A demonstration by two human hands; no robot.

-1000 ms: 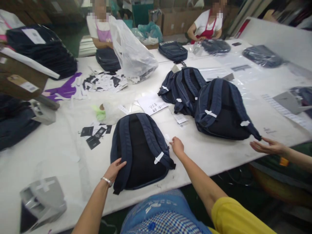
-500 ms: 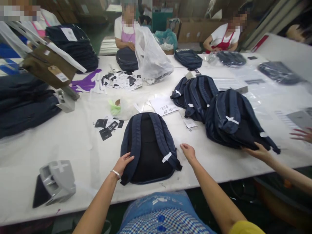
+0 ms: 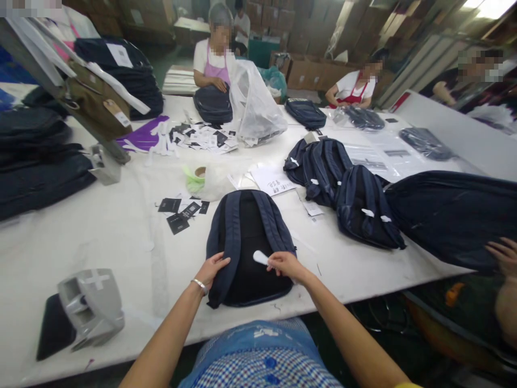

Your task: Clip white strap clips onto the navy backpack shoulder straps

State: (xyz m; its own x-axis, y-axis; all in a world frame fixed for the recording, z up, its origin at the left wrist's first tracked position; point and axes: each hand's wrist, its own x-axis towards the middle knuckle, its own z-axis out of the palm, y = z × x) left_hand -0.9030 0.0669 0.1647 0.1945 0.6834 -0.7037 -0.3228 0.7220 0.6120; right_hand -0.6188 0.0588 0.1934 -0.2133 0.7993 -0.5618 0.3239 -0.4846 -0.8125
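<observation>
A navy backpack lies on the table before me, its black back panel and two shoulder straps facing up. At its lower left, my left hand is closed on the left shoulder strap, thumb and forefinger on top and the other fingers partly hidden. Over the lower right strap, my right hand pinches a white strip. The strip's rounded end points left across the black panel. I cannot tell whether its far end is still around the strap.
Several navy backpacks lie to the right, where a co-worker's hand touches a large dark bag. Black tags and a tape roll lie beyond the left hand. A grey tape dispenser stands front left.
My right hand has moved left from beside the backpack and taken hold of the white strip. The backpack has shifted slightly right. At the right, the co-worker has a large dark bag there now.
</observation>
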